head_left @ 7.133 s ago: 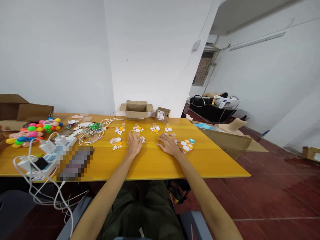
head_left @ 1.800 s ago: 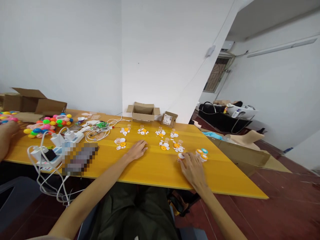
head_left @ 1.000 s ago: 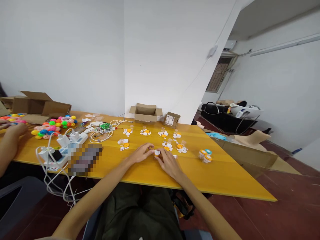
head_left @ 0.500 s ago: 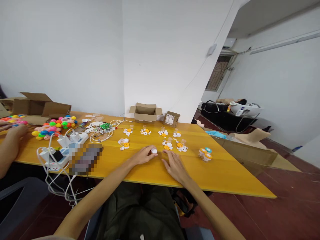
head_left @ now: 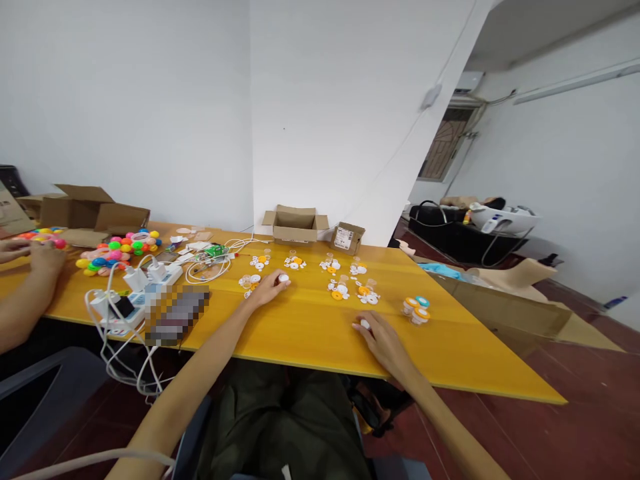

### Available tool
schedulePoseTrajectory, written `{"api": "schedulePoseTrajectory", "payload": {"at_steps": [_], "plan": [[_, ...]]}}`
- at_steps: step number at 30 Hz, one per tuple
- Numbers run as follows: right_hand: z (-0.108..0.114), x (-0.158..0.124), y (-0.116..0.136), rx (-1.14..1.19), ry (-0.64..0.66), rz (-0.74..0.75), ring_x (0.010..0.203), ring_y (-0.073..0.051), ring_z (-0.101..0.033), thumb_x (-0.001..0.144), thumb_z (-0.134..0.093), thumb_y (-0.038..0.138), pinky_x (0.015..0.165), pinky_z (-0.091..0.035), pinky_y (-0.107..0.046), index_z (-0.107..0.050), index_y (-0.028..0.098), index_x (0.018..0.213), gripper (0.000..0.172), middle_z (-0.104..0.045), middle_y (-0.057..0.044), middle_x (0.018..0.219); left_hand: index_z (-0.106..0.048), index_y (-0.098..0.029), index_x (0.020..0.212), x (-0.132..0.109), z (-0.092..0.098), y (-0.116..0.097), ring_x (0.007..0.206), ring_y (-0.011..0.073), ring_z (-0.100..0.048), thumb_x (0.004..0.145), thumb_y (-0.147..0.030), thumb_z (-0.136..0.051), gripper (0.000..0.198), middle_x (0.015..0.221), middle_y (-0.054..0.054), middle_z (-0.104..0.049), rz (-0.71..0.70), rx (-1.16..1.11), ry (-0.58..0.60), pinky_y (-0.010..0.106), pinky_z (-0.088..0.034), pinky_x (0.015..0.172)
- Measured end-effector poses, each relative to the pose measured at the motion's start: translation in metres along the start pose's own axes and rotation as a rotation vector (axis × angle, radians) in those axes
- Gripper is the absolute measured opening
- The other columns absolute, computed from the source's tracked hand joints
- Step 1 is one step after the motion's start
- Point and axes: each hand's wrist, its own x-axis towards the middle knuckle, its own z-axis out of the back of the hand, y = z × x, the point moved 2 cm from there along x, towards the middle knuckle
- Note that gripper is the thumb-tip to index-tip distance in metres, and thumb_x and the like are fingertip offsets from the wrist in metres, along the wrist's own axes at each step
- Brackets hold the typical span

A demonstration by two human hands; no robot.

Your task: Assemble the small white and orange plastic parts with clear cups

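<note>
My left hand point(head_left: 270, 288) is closed on a small round white part point(head_left: 283, 278), over the table beside a cluster of white and orange pieces point(head_left: 251, 283). Nearer the front edge, my right hand point(head_left: 383, 335) has its fingers curled round another small white part point(head_left: 365, 325). More clusters of white and orange discs with clear cups, such as the one with an orange disc point(head_left: 337, 295), lie beyond my hands. To the right stand three clear jars with orange and teal lids point(head_left: 419, 312).
An open cardboard box point(head_left: 295, 233) and a smaller box point(head_left: 347, 238) stand against the wall. At left are a power strip point(head_left: 160, 280) with white cables, a blurred-out phone point(head_left: 177, 317), colourful balls point(head_left: 115, 250) and another person's hands point(head_left: 45, 257).
My hands have moved apart, the left one leftward and away from me, the right one rightward and nearer. A white part now shows in my right hand. The view has shifted slightly.
</note>
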Motion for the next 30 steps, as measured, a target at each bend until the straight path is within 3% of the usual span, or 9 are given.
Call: {"api": "schedulePoseTrajectory", "payload": {"at_steps": [4, 12, 19, 26, 30], "plan": [[0.008, 0.0, -0.006, 0.057, -0.01, -0.091, 0.08, -0.024, -0.065, 0.099, -0.039, 0.044, 0.073, -0.055, -0.037, -0.057, 0.027, 0.099, 0.025, -0.066, -0.008, 0.093, -0.056, -0.021, 0.092, 0.004, 0.005, 0.005, 0.078, 0.0169, -0.057, 0.089, -0.038, -0.05, 0.019, 0.081, -0.002, -0.059, 0.003, 0.009, -0.032, 0.029, -0.048, 0.077], [0.008, -0.004, -0.042, 0.234, -0.015, -0.366, 0.086, -0.026, -0.062, 0.089, -0.046, 0.059, 0.078, -0.054, -0.042, -0.045, 0.026, 0.095, 0.034, -0.061, -0.007, 0.091, -0.058, -0.022, 0.095, -0.005, 0.006, -0.001, 0.081, 0.0209, -0.06, 0.092, -0.038, -0.052, 0.017, 0.084, 0.002, -0.063, -0.04, 0.202, -0.063, 0.033, -0.048, 0.081], [0.007, -0.006, -0.062, 0.222, -0.128, -0.35, 0.085, -0.028, -0.062, 0.087, -0.042, 0.069, 0.078, -0.054, -0.046, -0.036, 0.027, 0.094, 0.043, -0.059, -0.009, 0.093, -0.059, -0.023, 0.103, -0.013, -0.006, -0.006, 0.087, 0.0232, -0.064, 0.097, -0.041, -0.048, 0.023, 0.089, 0.005, -0.066, -0.059, 0.333, -0.035, 0.033, -0.047, 0.081], [0.007, -0.006, -0.076, 0.113, -0.192, -0.339, 0.088, -0.03, -0.064, 0.088, -0.043, 0.069, 0.079, -0.056, -0.047, -0.039, 0.026, 0.097, 0.044, -0.06, -0.011, 0.096, -0.061, -0.023, 0.102, -0.015, -0.013, -0.008, 0.084, 0.022, -0.064, 0.095, -0.042, -0.051, 0.023, 0.086, 0.004, -0.066, -0.084, 0.28, -0.027, 0.032, -0.047, 0.081], [0.01, -0.008, -0.07, 0.025, -0.248, -0.308, 0.096, -0.033, -0.063, 0.091, -0.042, 0.066, 0.082, -0.055, -0.051, -0.042, 0.023, 0.108, 0.046, -0.059, -0.016, 0.104, -0.061, -0.023, 0.097, -0.017, -0.012, -0.014, 0.078, 0.0207, -0.063, 0.093, -0.042, -0.053, 0.021, 0.08, 0.001, -0.065, -0.084, 0.24, -0.014, 0.031, -0.047, 0.078]]}}
